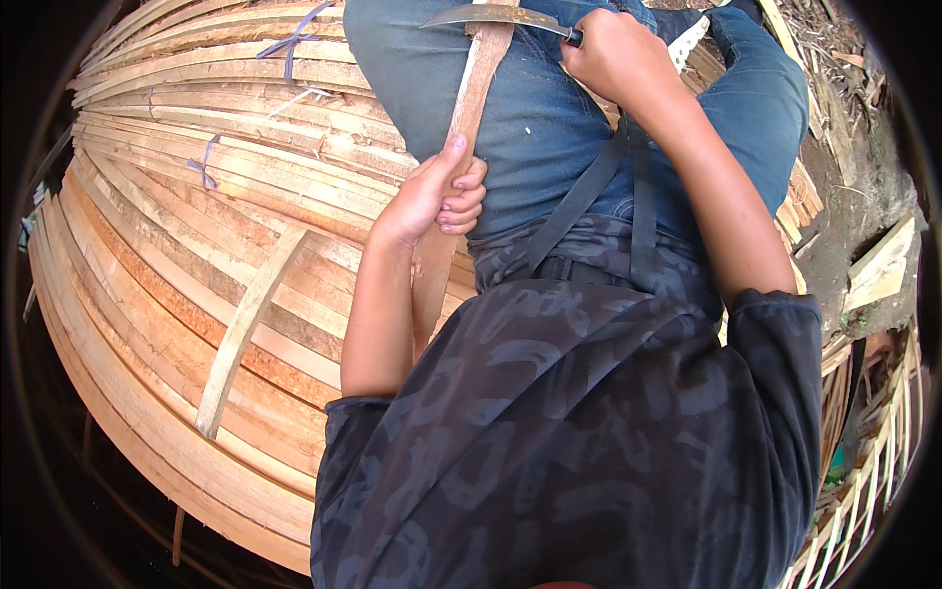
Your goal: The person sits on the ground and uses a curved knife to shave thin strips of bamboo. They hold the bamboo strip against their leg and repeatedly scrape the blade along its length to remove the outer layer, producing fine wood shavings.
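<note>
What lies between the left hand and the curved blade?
In the head view, a bare stretch of the wooden strip runs from the left hand up to the curved blade.

Long, pale-tan wooden strips (285, 175), stacked side by side across the left. Two thin, purple, ribbon-like ties (288, 43), knotted over the strips, one near the top, one lower. Short, pale wooden batten (250, 329), laid crosswise over the lower strips. Grey-brown earth ground (832, 236) at right, littered with wood scraps (852, 60). Pale, angular wooden offcut (881, 265), lying thereon. Thin, whitish wooden slats (886, 469), lower right; nearby, small green item (837, 458), kind unclear.
</note>
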`<action>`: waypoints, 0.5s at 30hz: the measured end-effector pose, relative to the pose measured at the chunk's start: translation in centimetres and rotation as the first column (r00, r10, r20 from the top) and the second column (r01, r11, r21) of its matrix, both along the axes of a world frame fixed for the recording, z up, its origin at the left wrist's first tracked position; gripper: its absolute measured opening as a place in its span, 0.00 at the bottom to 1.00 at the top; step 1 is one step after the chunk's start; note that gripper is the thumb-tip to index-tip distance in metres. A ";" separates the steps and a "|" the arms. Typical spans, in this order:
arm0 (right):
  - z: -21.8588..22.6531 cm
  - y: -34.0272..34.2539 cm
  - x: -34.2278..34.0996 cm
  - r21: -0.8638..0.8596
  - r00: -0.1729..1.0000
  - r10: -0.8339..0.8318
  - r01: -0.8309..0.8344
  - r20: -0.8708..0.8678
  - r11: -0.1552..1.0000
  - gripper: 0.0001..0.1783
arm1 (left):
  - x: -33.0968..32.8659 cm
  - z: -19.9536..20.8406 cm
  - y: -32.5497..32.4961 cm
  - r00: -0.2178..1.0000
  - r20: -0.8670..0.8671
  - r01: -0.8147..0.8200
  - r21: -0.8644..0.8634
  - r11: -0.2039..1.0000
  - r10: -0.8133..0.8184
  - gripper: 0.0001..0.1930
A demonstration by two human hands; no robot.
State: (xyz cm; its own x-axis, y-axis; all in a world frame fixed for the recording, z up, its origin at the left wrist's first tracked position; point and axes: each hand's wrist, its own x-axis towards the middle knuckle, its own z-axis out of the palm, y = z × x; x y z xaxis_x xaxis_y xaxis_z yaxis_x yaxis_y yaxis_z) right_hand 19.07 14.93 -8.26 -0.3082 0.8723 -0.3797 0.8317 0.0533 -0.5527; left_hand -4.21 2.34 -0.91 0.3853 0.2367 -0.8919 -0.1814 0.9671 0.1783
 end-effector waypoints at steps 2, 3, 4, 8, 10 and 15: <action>-0.8 0.3 -0.4 0.011 0.998 -0.004 0.003 0.055 1.000 0.14 | 0.4 0.2 0.1 0.998 -0.055 0.021 0.025 0.999 -0.020 0.29; -1.2 0.5 -0.6 0.021 0.997 -0.004 0.002 0.079 1.000 0.13 | 0.7 0.1 0.1 0.997 -0.072 0.025 0.039 0.999 -0.022 0.29; -1.9 0.9 -0.8 0.030 0.995 -0.005 0.002 0.104 1.000 0.13 | 0.9 0.1 0.2 0.996 -0.088 0.030 0.053 0.998 -0.026 0.29; -3.3 1.8 -2.1 -0.008 0.982 -0.081 0.084 0.171 0.996 0.13 | 2.1 0.4 1.0 0.984 -0.176 0.021 0.043 0.999 -0.013 0.28; -4.0 1.8 -2.2 0.023 0.979 -0.117 0.114 0.165 0.993 0.14 | 2.5 0.6 1.2 0.976 -0.219 0.021 0.040 0.999 -0.012 0.28; -5.3 2.8 -1.9 0.011 0.978 -0.123 0.123 0.168 0.992 0.15 | 3.2 0.8 1.8 0.958 -0.285 0.041 0.073 0.996 -0.019 0.27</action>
State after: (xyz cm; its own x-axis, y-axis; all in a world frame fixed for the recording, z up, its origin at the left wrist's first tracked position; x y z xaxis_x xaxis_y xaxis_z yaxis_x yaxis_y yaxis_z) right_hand 17.14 17.72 -13.56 -0.1304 0.8997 -0.4165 0.9127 -0.0551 -0.4049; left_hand -0.97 4.11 -0.12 0.1273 0.3016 -0.9449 -0.0835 0.9525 0.2928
